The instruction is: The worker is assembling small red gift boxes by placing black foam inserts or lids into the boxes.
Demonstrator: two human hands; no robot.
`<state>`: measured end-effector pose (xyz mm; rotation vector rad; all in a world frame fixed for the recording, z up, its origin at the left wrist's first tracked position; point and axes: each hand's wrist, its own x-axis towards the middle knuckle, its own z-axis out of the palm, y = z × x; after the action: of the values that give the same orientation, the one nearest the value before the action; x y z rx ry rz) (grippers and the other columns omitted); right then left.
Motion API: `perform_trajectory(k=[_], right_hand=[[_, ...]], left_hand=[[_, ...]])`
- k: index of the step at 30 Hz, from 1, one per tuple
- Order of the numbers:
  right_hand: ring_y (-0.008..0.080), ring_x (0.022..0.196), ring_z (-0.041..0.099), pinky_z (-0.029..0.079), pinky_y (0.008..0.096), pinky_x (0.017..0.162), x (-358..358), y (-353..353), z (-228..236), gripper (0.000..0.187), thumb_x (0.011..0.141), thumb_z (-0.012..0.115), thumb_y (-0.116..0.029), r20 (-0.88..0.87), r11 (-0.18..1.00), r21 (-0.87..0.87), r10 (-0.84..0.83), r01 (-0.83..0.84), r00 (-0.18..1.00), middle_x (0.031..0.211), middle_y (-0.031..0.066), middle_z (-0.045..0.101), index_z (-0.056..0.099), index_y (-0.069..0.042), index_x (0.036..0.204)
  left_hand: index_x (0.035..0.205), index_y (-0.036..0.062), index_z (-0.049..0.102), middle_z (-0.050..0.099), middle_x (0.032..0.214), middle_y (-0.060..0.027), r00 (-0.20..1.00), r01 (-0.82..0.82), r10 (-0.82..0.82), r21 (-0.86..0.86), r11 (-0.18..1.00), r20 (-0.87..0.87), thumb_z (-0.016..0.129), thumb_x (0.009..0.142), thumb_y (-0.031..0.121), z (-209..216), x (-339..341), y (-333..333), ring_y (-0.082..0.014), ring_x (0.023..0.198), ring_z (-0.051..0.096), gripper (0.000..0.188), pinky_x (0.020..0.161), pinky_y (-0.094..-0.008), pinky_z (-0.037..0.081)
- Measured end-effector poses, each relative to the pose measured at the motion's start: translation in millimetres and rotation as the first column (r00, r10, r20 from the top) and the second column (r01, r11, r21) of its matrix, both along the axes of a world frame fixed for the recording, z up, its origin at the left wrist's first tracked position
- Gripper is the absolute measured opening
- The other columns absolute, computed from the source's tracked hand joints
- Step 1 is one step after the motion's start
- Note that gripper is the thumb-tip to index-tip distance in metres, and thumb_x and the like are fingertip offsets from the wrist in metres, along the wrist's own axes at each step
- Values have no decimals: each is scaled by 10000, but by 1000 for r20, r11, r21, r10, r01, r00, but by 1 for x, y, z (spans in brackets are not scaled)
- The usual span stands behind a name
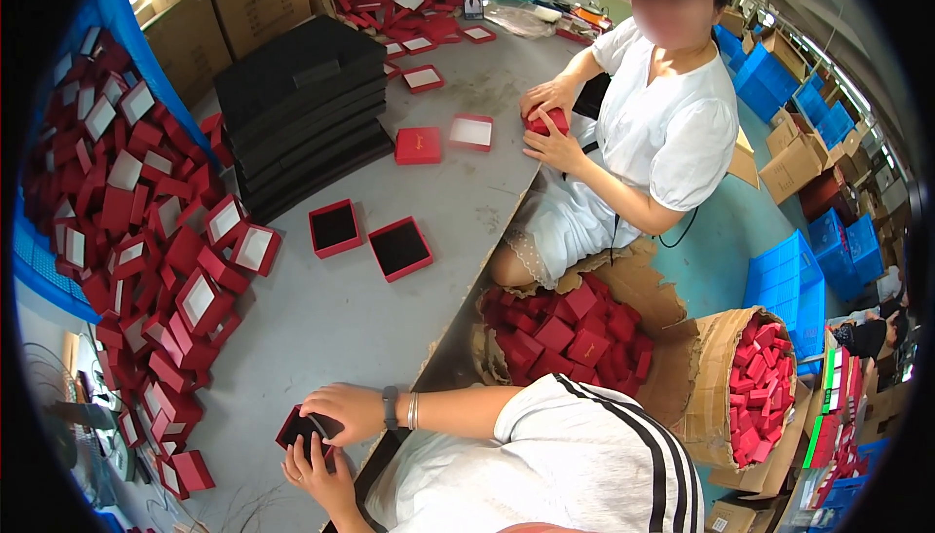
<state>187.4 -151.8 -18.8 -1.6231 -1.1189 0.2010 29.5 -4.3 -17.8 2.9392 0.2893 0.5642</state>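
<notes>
Near the front edge of the table, both my hands are on a small open red box (289, 428) with a black inside. My right hand (343, 410), with a dark band at the wrist, curls over the box from its far side. My left hand (319, 475) grips it from the near side, its fingertips at the black inside. A black edge shows between the hands, but whether it is a separate insert I cannot tell. Farther up the table sit two open red boxes with black insides, one box (334, 228) beside the other box (400, 249).
Red boxes and lids (185, 251) heap along the left, spilling from a blue crate (161, 56). Black foam sheets (302, 114) are stacked behind. A co-worker (662, 95) across the table holds a red box (547, 122). Cartons (716, 387) of red boxes stand right.
</notes>
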Motion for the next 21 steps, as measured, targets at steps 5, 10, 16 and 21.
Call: perform_trajectory(k=[5, 10, 16, 21], right_hand=[[320, 1166, 567, 437, 426, 1015, 1, 1, -2, 549, 782, 773, -240, 14, 1000, -5, -4, 4, 1000, 1263, 128, 600, 549, -63, 1251], [337, 1174, 569, 424, 443, 1036, 1, -1, 4, 538, 787, 747, -268, -23, 998, -56, 24, -25, 999, 1253, 142, 604, 552, -51, 1239], [325, 1141, 574, 438, 430, 1009, 2, 1, -4, 508, 765, 780, -256, 64, 1000, -25, 9, -7, 998, 1259, 133, 585, 607, -102, 1217], [335, 1133, 575, 439, 439, 1007, -1, 1, -1, 489, 763, 782, -261, 104, 1000, -30, -3, 6, 995, 1270, 143, 572, 629, -133, 1209]], left_hand=[[1230, 104, 680, 547, 1381, -115, 1000, -6, 6, -30, 1000, -4, 738, 848, 269, 5, 2, -3, -356, 1325, 428, 421, 1142, -567, 253], [1221, 104, 685, 546, 1384, -115, 1000, -10, 10, -42, 999, 3, 735, 851, 270, 2, 1, -1, -353, 1328, 426, 409, 1145, -566, 252], [1214, 107, 689, 554, 1374, -113, 1000, 1, -1, -55, 998, 7, 743, 845, 262, 3, 2, -2, -356, 1332, 427, 404, 1148, -571, 251], [1173, 114, 698, 567, 1351, -99, 999, 20, -18, -50, 999, 42, 750, 840, 252, -7, -4, 5, -335, 1313, 459, 365, 1152, -578, 240]])
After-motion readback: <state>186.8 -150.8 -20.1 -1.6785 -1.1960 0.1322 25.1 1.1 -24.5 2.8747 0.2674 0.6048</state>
